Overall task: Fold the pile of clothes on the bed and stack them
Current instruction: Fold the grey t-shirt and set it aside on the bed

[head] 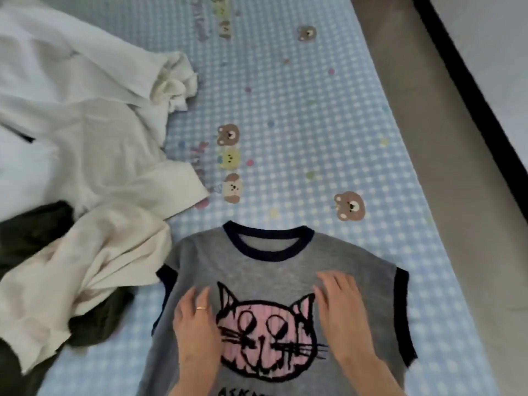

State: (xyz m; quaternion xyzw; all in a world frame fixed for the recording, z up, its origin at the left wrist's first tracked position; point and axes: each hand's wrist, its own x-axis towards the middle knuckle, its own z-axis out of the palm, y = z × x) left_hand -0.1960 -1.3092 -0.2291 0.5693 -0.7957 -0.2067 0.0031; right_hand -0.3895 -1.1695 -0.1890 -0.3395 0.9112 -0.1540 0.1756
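Flat hands (197, 324) on knit vest (268, 270)

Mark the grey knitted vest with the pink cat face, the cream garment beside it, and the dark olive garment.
grey knitted vest with the pink cat face (274, 267): head view, chest below the collar.
cream garment (108, 252): head view, crumpled middle.
dark olive garment (31, 227): head view, upper exposed fold.

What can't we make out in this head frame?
- Grey cat vest: hem and lettering under the cat cut off by the bottom edge.
- Dark green garment: mostly buried under the cream clothes, type unclear.
- Pile's extent: cut off at the left edge.
- Left hand, right hand: wrists run off the bottom edge.
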